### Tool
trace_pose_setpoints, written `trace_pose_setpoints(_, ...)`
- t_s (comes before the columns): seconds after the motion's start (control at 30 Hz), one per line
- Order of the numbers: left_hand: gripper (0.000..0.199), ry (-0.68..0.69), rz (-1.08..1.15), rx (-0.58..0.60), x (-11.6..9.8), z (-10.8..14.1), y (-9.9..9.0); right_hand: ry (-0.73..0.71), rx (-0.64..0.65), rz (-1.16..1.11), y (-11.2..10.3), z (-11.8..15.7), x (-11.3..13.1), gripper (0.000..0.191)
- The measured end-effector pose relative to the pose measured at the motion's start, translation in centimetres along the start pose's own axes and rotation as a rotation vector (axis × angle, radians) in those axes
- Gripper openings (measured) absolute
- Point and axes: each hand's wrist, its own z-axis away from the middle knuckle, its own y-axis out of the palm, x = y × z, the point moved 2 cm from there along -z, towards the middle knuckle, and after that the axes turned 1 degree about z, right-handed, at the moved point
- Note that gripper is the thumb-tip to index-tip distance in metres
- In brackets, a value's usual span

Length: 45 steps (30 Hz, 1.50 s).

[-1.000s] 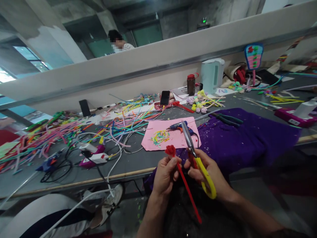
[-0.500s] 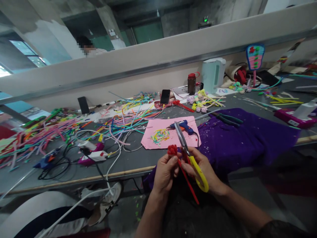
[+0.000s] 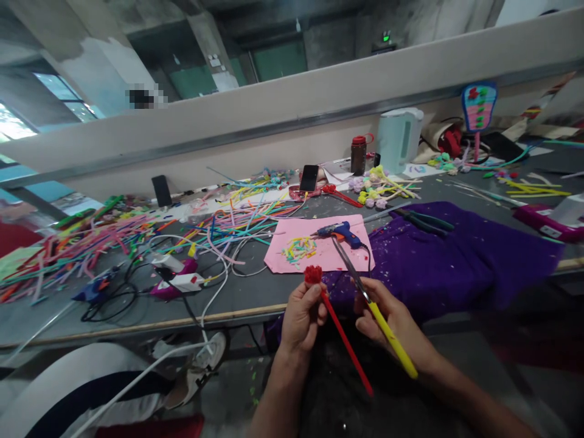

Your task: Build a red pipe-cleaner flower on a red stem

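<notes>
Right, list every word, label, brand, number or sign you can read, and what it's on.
No text is readable.
Green lit sign: too small.
Paper beside the kettle: marks too blurred.
Purple power strip, right: label too small.
Scissors: none readable.

The head camera looks forward and down (slightly tilted) over the nearby table.
</notes>
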Motion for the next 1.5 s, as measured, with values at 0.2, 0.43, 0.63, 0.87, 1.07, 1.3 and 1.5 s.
trace_pose_setpoints(0.2, 0.026, -0.036, 0.052, 0.03, 0.4, 0.2, 0.2, -0.103, 0.005, 0.319, 0.1, 0.8, -0.9, 0.055)
trace_pose_setpoints(0.43, 0.028, -0.06, 0.07, 0.004, 0.7, 0.4, 0.2, -0.205, -0.001, 0.512, 1.1, 0.9, -1.8, 0.063)
trace_pose_setpoints(0.63, 0.03, -0.04, 0.037, -0.03, 0.6, 0.7, 0.4, -0.24, -0.045, 0.551, 1.1, 0.9, -1.5, 0.064)
trace_pose_setpoints(0.87, 0.031, -0.029, -0.004, -0.014, 0.7, 0.9, 0.5, -0.27, -0.081, 0.532, 1.2, 0.8, -1.8, 0.065)
trace_pose_setpoints(1.07, 0.03, -0.009, -0.037, -0.016, 0.8, 0.8, 0.4, -0.277, -0.074, 0.535, 1.3, 0.7, -2.1, 0.066)
trace_pose_setpoints(1.3, 0.031, 0.0, -0.063, -0.001, 0.9, 0.8, 0.3, -0.27, -0.077, 0.545, 1.4, 0.8, -2.1, 0.067)
trace_pose_setpoints(1.5, 0.03, 0.011, -0.072, -0.005, 0.9, 0.8, 0.2, -0.274, -0.067, 0.548, 1.3, 0.8, -2.6, 0.066)
